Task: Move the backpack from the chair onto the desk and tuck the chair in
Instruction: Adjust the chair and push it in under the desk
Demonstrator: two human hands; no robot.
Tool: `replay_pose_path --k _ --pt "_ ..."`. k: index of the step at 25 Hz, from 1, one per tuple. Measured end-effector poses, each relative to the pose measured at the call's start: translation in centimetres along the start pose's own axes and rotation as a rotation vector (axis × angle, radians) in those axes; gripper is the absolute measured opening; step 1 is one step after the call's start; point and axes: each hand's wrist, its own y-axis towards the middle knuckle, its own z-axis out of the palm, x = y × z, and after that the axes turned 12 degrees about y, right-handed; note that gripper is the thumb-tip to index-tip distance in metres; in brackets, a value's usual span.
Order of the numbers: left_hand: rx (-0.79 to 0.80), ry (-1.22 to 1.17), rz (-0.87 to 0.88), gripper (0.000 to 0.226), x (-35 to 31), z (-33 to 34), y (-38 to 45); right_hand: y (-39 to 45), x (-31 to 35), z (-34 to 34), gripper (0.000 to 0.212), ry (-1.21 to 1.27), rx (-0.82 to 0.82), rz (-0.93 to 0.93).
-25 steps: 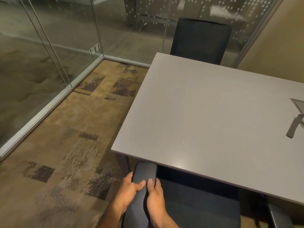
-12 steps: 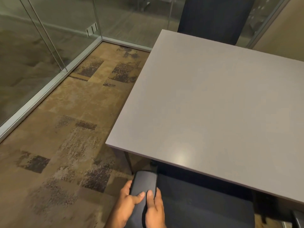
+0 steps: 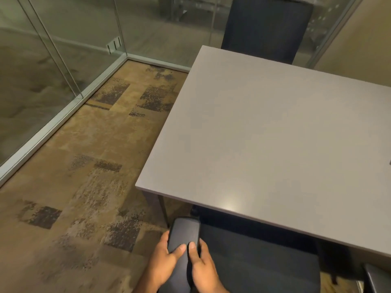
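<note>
A dark office chair (image 3: 260, 259) stands at the near edge of the grey desk (image 3: 264, 134), its seat partly under the desktop. Both my hands grip its left armrest (image 3: 184, 233): my left hand (image 3: 165, 263) wraps the outer side, my right hand (image 3: 203, 265) the inner side, thumbs on top. The chair's right armrest (image 3: 378, 278) shows at the bottom right corner. No backpack is in view; the visible desktop is bare.
A second dark chair (image 3: 266, 28) stands at the desk's far side. Glass walls (image 3: 63, 49) with a metal floor rail enclose the room on the left and at the back. Patterned brown carpet (image 3: 88, 176) lies left of the desk.
The view has shifted left and down, so the item at the desk's right edge has almost left the frame. My hands stay on the armrest, which now sits a little back from the desk edge.
</note>
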Motion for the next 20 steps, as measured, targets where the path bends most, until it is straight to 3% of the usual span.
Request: replay_pose_path --k 3,9,14,20 --pt "-0.039 0.353 0.066 0.078 -1.3 -1.1 -1.9 -2.1 2.3 -2.9 0.065 -0.077 -0.021 -0.019" --pt "-0.151 0.815 0.375 0.084 -7.1 -3.5 -6.2 -8.0 7.8 -10.4 0.077 -0.291 -0.018 -0.325" --pt "-0.248 1.001 0.533 0.107 -14.2 -2.6 -12.0 -13.0 12.0 -15.6 0.108 -0.783 -0.085 -0.603" --pt "-0.371 1.113 0.667 0.113 -20.7 -1.2 -20.6 -19.7 15.6 -21.4 0.115 -0.998 -0.250 -0.741"
